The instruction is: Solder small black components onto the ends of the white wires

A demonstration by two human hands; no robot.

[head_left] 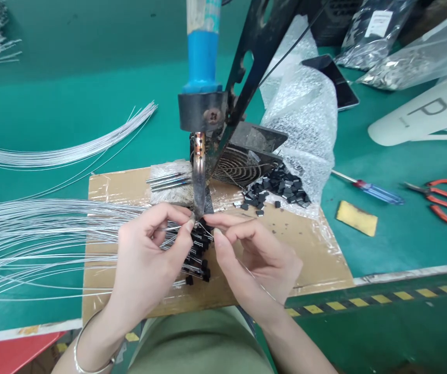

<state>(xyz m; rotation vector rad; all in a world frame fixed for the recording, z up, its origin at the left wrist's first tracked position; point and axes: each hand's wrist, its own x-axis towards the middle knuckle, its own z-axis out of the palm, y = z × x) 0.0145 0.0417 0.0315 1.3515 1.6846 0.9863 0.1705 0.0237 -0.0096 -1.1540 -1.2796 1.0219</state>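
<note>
- Steady the white wire (172,228), pinched in the left hand (153,252) beside the iron tip (199,184).
- Feed the thin strand (262,287), gripped in the right hand (257,249), gently (probably solder).
- Avoid brushing hot metal.

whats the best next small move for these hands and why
Perhaps ease the left hand and right hand slightly back from the metal nozzle: both pinch thin wire close by its tip, which might be hot.

Striped tape (358,302) marks the floor (403,332) — beside a green table (63,106).
</note>
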